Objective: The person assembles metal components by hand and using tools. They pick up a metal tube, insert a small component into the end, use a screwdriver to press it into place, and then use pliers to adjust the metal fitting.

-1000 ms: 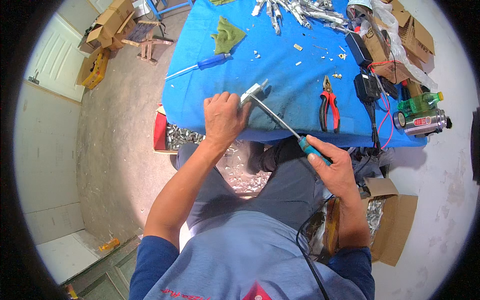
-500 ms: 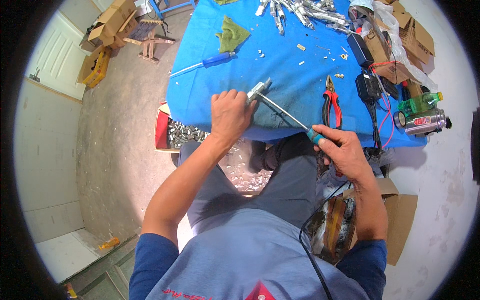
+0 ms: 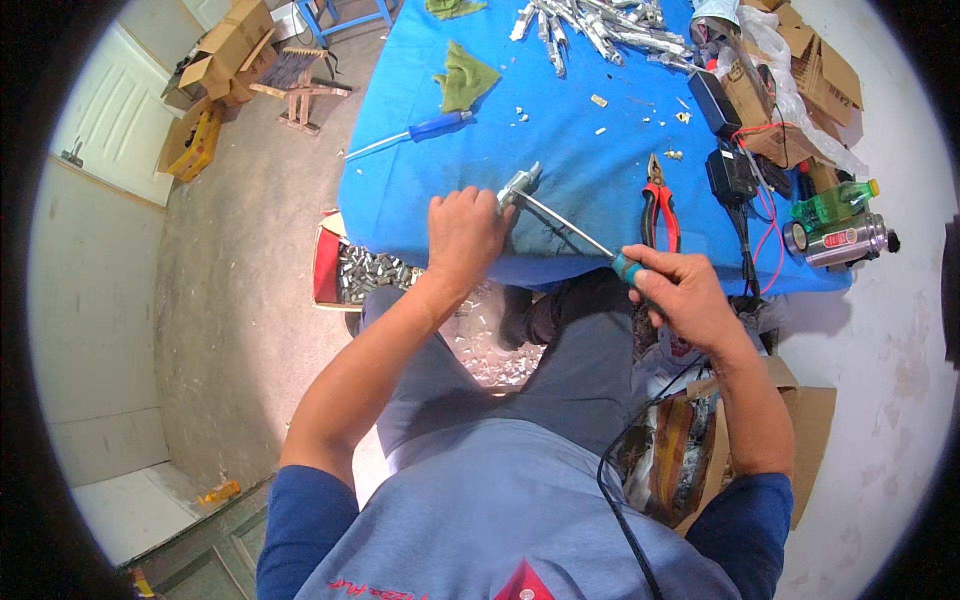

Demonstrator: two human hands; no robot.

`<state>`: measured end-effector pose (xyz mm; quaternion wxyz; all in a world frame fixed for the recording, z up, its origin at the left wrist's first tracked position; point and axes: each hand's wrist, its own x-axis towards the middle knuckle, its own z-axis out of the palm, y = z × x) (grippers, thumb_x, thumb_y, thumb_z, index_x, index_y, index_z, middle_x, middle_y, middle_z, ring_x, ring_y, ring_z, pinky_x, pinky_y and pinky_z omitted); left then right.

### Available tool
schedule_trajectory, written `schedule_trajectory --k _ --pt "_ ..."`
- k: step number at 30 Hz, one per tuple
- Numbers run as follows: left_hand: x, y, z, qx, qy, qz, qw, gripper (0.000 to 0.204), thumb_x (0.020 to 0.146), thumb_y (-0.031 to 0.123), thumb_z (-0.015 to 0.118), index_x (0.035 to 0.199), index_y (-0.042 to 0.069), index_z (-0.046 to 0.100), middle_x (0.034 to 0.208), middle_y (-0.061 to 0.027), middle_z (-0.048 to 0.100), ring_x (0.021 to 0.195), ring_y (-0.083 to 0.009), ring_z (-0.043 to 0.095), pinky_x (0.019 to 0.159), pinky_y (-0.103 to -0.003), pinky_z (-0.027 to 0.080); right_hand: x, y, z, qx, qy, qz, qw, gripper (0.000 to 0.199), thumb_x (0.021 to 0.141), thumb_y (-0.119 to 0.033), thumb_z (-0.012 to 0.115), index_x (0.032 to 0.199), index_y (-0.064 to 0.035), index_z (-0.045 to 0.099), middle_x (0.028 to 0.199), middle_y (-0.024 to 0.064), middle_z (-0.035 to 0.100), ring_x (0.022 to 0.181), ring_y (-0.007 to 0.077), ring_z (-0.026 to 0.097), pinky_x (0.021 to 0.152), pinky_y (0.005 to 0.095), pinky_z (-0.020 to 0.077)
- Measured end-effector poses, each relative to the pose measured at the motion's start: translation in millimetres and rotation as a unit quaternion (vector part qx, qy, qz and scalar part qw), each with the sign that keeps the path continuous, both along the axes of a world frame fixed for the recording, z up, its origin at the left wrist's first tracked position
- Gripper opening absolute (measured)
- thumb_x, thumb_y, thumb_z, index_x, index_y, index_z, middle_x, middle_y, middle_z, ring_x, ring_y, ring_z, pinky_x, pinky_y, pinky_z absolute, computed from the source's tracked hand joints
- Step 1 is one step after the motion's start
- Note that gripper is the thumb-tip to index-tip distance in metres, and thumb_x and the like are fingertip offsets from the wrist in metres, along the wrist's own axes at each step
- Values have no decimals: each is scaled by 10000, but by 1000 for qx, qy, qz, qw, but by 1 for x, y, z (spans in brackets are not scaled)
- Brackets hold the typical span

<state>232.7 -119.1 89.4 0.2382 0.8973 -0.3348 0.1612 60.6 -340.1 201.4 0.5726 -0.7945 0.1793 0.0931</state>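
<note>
Near the front edge of the blue-covered table, my left hand [image 3: 465,232] is closed round a small silvery metal part [image 3: 520,184], whose far end pokes out beyond the fingers. My right hand [image 3: 683,292] grips the teal handle of a screwdriver [image 3: 568,226]. Its long shaft slants up and left, and the tip meets the metal part beside my left fingers. Right of the shaft lie pliers [image 3: 660,214] with red and black handles. A second screwdriver [image 3: 436,126], blue-handled, rests at the table's left with a green cloth [image 3: 467,77] just beyond it.
Many silvery metal parts [image 3: 603,28] are heaped at the table's far side. Black adapters [image 3: 733,175] with cables, a green bottle [image 3: 835,203] and a steel flask [image 3: 842,241] line the right edge. A box of small metal pieces [image 3: 365,274] stands below the left front corner.
The view has shifted slightly. Both hands keep their grips, and the screwdriver tip stays at the metal part. My right forearm has swung a little outward to the right.
</note>
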Motion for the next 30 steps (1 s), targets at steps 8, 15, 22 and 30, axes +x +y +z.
schedule_trajectory --k 8,15,22,30 --pt "-9 2 1 -18 -14 -7 1000 263 857 269 687 757 62 559 744 -120 554 738 -324 561 669 -430 370 8 -11 24 45 84 -16 995 355 949 -189 587 1258 -21 630 800 26 659 529 49 518 460 195 400" --pt "-5 1 -1 7 -22 -14 1000 273 864 273 680 749 56 561 730 -129 568 707 -333 568 662 -439 385 37 -23 49 -58 99 68 991 380 923 -220 573 1242 -23 639 747 27 633 525 70 515 448 221 382" --pt "-4 0 -5 8 -15 7 1000 280 873 294 667 742 67 569 727 -129 582 693 -342 573 649 -451 392 25 3 38 -375 -160 195 892 216 895 -176 608 1079 -84 673 748 223 620 668 408 604 595 459 482" --pt "-3 -3 -2 7 -6 7 1000 282 874 290 667 745 57 576 729 -139 594 687 -344 580 641 -456 396 7 6 11 -217 -43 97 970 357 922 -195 592 1264 -93 595 686 80 621 579 216 609 505 375 466"
